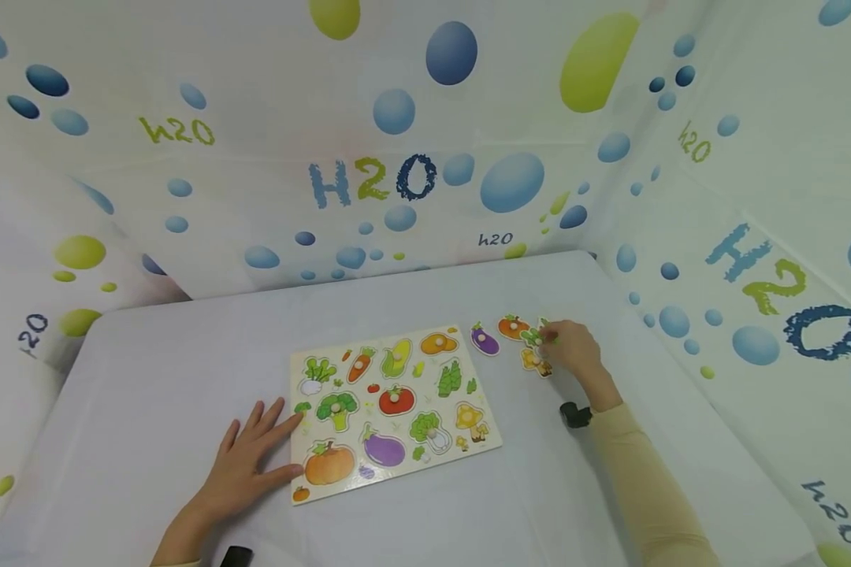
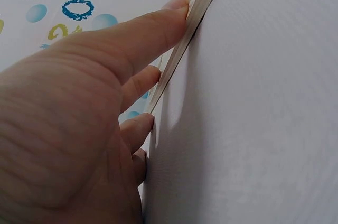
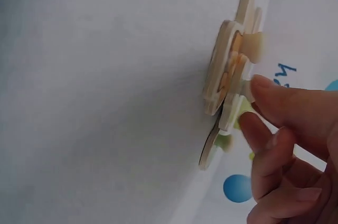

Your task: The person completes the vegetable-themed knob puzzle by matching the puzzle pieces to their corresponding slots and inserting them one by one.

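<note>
- Our left hand [image 1: 251,453], fingers spread, touches the board [image 1: 397,423].
- Our right hand [image 1: 573,347] is at the green piece [image 1: 530,337], right of the board; whether it pinches, we can't tell.
- We'd best grip the knob [image 3: 246,90] squarely, sparing the mushroom piece [image 1: 532,361].

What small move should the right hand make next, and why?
Probably pinch the knob firmly and lift the green piece straight up. The right hand has its thumb at that knob, and the mushroom piece seems to touch the green one, so dragging sideways might shift it.
</note>
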Demonstrator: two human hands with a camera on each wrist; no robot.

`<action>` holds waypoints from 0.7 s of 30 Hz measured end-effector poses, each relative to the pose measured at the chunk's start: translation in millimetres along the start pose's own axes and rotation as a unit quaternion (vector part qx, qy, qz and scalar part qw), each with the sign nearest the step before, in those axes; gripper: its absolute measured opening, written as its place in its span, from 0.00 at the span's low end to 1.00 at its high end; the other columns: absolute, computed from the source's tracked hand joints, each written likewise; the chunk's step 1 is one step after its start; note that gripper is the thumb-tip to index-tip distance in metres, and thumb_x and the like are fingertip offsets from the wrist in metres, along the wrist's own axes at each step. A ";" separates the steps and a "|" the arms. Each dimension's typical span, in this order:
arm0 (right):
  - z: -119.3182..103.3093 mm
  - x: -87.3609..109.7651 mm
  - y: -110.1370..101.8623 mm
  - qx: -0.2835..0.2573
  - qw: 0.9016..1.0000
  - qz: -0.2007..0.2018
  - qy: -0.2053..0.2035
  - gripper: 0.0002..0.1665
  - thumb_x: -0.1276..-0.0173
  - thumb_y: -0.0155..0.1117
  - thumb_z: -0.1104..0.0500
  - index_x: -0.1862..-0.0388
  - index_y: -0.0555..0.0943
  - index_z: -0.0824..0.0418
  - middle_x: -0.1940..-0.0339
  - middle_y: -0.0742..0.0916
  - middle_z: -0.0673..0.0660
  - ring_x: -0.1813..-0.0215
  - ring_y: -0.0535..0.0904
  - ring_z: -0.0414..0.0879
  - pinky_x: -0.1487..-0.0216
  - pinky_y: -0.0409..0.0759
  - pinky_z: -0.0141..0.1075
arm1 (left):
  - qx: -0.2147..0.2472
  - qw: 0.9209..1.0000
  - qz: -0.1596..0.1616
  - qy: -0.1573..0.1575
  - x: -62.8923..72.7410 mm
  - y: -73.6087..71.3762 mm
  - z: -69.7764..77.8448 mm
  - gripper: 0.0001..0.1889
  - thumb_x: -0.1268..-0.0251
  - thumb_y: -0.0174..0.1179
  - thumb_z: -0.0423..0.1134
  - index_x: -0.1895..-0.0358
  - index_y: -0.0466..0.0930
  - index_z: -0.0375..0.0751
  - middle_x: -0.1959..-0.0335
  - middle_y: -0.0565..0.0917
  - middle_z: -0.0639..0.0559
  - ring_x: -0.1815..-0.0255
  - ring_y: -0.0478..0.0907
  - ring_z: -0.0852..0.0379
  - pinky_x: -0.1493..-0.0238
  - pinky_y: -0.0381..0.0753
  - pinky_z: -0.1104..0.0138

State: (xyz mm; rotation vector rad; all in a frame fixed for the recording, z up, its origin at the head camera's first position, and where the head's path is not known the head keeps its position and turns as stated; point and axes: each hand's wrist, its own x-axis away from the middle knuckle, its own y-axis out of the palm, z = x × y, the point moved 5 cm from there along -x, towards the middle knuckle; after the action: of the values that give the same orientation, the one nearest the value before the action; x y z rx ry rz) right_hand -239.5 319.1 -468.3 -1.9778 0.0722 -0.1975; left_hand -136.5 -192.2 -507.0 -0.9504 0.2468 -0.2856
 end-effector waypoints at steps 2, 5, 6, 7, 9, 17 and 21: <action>0.6 -1.0 2.5 0.001 1.000 -0.003 0.002 0.18 0.35 0.67 0.59 0.47 0.83 0.63 0.51 0.86 0.62 0.52 0.81 0.56 0.58 0.80 0.46 | 0.001 1.000 0.001 -0.001 0.8 -0.2 0.2 0.38 0.45 0.67 0.56 0.31 0.71 0.45 0.24 0.59 0.34 0.21 0.45 0.32 0.26 0.33 0.36; -0.2 -2.1 3.9 0.002 1.000 0.004 -0.006 0.17 0.34 0.67 0.59 0.49 0.83 0.64 0.52 0.87 0.62 0.53 0.81 0.56 0.58 0.81 0.46 | 0.001 1.000 0.002 0.000 1.8 -0.8 0.7 0.38 0.45 0.67 0.56 0.31 0.71 0.45 0.24 0.59 0.34 0.21 0.45 0.32 0.26 0.33 0.36; -0.4 -2.4 4.0 0.002 1.000 0.008 -0.009 0.16 0.34 0.66 0.59 0.49 0.84 0.64 0.53 0.87 0.62 0.53 0.81 0.56 0.58 0.81 0.46 | 0.002 1.000 0.003 0.000 2.1 -1.0 0.9 0.38 0.45 0.67 0.56 0.31 0.71 0.45 0.24 0.59 0.34 0.21 0.45 0.32 0.26 0.33 0.36; -0.6 -2.9 4.3 0.002 1.000 0.012 -0.013 0.16 0.34 0.66 0.59 0.50 0.84 0.65 0.54 0.87 0.62 0.54 0.81 0.56 0.59 0.81 0.46 | 0.003 1.000 0.004 0.001 2.3 -1.2 0.9 0.38 0.45 0.67 0.56 0.31 0.71 0.45 0.24 0.59 0.34 0.21 0.45 0.32 0.26 0.32 0.36; -1.1 -3.6 4.6 0.002 1.000 0.017 -0.020 0.15 0.33 0.65 0.59 0.51 0.84 0.66 0.55 0.88 0.63 0.55 0.82 0.56 0.61 0.81 0.45 | 0.004 1.000 0.005 0.002 2.9 -1.2 0.8 0.38 0.45 0.67 0.56 0.31 0.71 0.45 0.24 0.59 0.34 0.21 0.45 0.33 0.26 0.32 0.37; 0.2 -3.6 3.7 -0.004 0.999 0.031 -0.035 0.13 0.34 0.65 0.60 0.54 0.85 0.66 0.59 0.88 0.63 0.59 0.82 0.54 0.64 0.80 0.44 | 0.010 1.000 -0.001 -0.004 2.4 -0.5 1.5 0.38 0.44 0.66 0.57 0.31 0.70 0.45 0.23 0.57 0.35 0.20 0.43 0.34 0.25 0.29 0.39; -0.5 -2.8 2.8 -0.005 0.999 0.034 -0.038 0.13 0.33 0.64 0.60 0.55 0.85 0.66 0.59 0.88 0.63 0.60 0.82 0.53 0.65 0.80 0.43 | 0.009 1.000 0.004 -0.002 2.4 -1.3 1.6 0.38 0.43 0.66 0.58 0.30 0.70 0.47 0.23 0.58 0.36 0.20 0.43 0.35 0.25 0.31 0.39</action>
State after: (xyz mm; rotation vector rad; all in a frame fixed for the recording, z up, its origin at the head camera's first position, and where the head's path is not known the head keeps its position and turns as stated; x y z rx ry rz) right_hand -242.2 317.9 -471.0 -1.9872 0.0916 -0.0762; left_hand -133.9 -192.6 -505.2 -0.9313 0.2447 -0.2779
